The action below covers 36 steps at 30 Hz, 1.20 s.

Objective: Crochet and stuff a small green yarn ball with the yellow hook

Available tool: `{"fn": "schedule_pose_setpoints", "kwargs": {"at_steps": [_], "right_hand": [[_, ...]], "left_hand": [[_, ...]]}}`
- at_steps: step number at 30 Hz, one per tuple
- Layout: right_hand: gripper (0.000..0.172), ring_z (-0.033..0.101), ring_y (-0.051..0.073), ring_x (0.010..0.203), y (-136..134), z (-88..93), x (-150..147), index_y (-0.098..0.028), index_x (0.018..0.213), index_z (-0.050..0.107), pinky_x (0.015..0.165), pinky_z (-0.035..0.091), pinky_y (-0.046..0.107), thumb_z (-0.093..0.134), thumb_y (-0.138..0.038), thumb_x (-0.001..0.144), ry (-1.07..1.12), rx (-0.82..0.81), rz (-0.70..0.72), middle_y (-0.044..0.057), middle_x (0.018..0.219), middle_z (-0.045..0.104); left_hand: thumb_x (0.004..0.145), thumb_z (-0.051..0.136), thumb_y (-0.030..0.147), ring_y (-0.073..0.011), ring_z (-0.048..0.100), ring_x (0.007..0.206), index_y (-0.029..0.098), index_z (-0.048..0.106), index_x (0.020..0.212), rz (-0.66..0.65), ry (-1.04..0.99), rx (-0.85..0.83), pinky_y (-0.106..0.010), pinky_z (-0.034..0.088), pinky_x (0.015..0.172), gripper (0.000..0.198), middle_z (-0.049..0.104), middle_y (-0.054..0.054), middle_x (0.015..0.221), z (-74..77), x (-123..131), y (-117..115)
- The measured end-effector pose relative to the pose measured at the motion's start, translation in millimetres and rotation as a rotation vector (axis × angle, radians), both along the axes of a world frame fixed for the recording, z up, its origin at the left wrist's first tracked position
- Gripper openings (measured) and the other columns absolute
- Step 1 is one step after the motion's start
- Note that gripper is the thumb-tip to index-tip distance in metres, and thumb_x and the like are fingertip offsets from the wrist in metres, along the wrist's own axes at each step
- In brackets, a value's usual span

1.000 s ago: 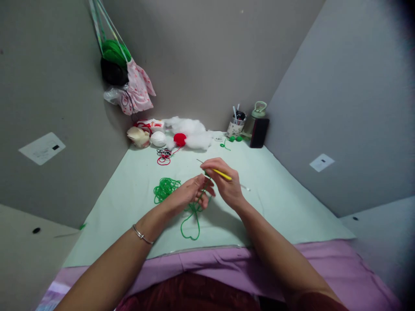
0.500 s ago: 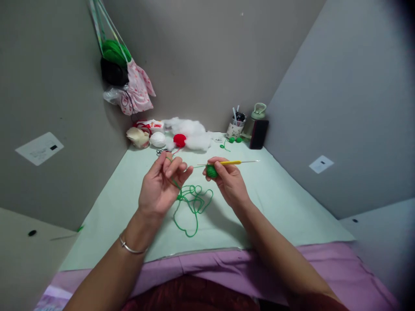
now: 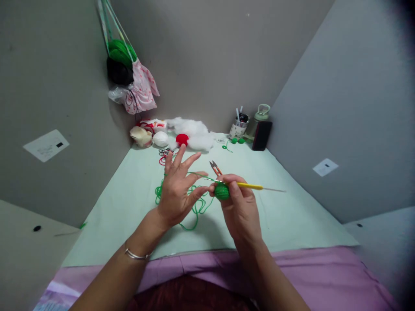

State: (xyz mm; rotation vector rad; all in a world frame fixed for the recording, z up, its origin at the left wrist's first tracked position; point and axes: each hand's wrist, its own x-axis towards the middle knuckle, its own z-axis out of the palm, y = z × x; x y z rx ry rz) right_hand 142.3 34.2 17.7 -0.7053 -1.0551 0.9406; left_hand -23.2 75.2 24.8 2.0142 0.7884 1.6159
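My left hand [image 3: 177, 196] is held up over the table with its fingers spread apart. A strand of green yarn [image 3: 197, 174] runs from among its fingers across to the hook tip. My right hand [image 3: 242, 211] pinches a yellow-handled crochet hook [image 3: 249, 185] together with a small round green crocheted piece [image 3: 222, 191]. The hook lies nearly level over the piece, its tip towards my left hand. Loose green yarn [image 3: 196, 214] lies in loops on the table, partly hidden behind my left hand. Thread snips [image 3: 215, 168] lie just beyond my right hand.
At the back are white stuffing [image 3: 191, 129], a red ball [image 3: 182, 139], a white ball [image 3: 160, 139], a pen cup [image 3: 238, 129], a bottle [image 3: 262, 113] and a phone [image 3: 262, 135]. Bags [image 3: 142, 86] hang at the left wall. Grey panels [image 3: 324, 108] enclose the table.
My left hand has turned over and spread its fingers, moving closer to the hook. My right hand has come down and right with the hook and crocheted piece. The snips have come into view.
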Motion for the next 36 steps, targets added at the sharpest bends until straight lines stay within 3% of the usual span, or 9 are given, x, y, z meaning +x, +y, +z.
{"fn": "schedule_pose_setpoints", "kwargs": {"at_steps": [2,4,7,13,19,24,32,36], "right_hand": [[0.014,0.071,0.018,0.085,-0.9,-4.1,-4.2,-0.028,0.100,0.077,0.079,0.060,0.034,0.070,-0.040,0.099,-0.052,0.056,-0.093,0.004,0.098,0.073],[0.013,0.071,0.020,0.097,-2.6,-6.8,-7.8,-0.029,0.102,0.079,0.086,0.059,0.035,0.067,-0.035,0.101,-0.114,0.121,-0.155,0.004,0.101,0.074],[0.016,0.070,0.021,0.103,-6.3,-7.9,-10.8,-0.031,0.105,0.079,0.087,0.058,0.035,0.063,-0.031,0.104,-0.201,0.173,-0.243,0.005,0.103,0.074],[0.019,0.068,0.022,0.101,-12.7,-7.1,-14.0,-0.034,0.108,0.080,0.091,0.056,0.041,0.063,-0.026,0.103,-0.315,0.225,-0.428,0.004,0.099,0.073],[0.033,0.069,0.023,0.094,-14.0,-9.7,-14.0,-0.041,0.113,0.080,0.077,0.058,0.039,0.065,-0.015,0.101,-0.385,0.351,-0.532,0.004,0.099,0.072],[0.041,0.069,0.023,0.092,-15.6,-10.3,-9.8,-0.044,0.120,0.080,0.073,0.058,0.040,0.068,-0.011,0.098,-0.450,0.471,-0.568,0.004,0.101,0.073],[0.028,0.071,0.023,0.093,-20.8,-1.8,12.4,-0.035,0.118,0.079,0.078,0.061,0.040,0.070,-0.017,0.098,-0.473,0.338,-0.236,0.005,0.101,0.076],[0.025,0.073,0.022,0.091,-19.5,3.4,20.9,-0.033,0.116,0.081,0.078,0.062,0.038,0.073,-0.020,0.097,-0.547,0.301,-0.180,0.005,0.100,0.078]], "left_hand": [[0.089,0.081,0.029,-0.0379,0.040,0.156,0.026,0.079,0.124,-0.045,-0.068,-0.120,-0.056,0.013,0.133,0.035,0.069,-0.011,0.144,-0.9,4.8,-6.0],[0.094,0.076,0.029,-0.0326,0.061,0.135,0.026,0.071,0.138,-0.181,-0.135,-0.267,-0.049,0.039,0.122,0.044,0.072,-0.011,0.131,-0.6,10.4,-15.5],[0.094,0.078,0.030,-0.0258,0.069,0.117,0.026,0.069,0.138,-0.344,-0.305,-0.493,-0.038,0.053,0.107,0.045,0.073,-0.009,0.124,-2.2,19.1,-29.4],[0.082,0.091,0.031,-0.0188,0.069,0.101,0.027,0.075,0.126,-0.447,-0.638,-0.760,-0.028,0.056,0.091,0.047,0.076,-0.003,0.106,-12.0,34.5,-39.6],[0.075,0.096,0.032,-0.0158,0.066,0.092,0.026,0.079,0.119,-0.472,-0.685,-0.829,-0.026,0.053,0.086,0.048,0.074,-0.001,0.095,-15.9,35.4,-41.5],[0.075,0.096,0.028,-0.0183,0.067,0.101,0.028,0.075,0.131,-0.536,-0.661,-0.829,-0.028,0.052,0.093,0.060,0.074,-0.002,0.102,-14.5,31.4,-42.9],[0.070,0.099,0.022,-0.0181,0.067,0.098,0.027,0.071,0.136,-0.451,-0.542,-0.789,-0.029,0.052,0.092,0.072,0.072,0.000,0.091,-0.2,19.9,-40.4],[0.070,0.098,0.021,-0.0182,0.069,0.091,0.026,0.069,0.136,-0.428,-0.535,-0.808,-0.030,0.055,0.087,0.072,0.071,-0.001,0.091,1.6,17.8,-40.1]]}}
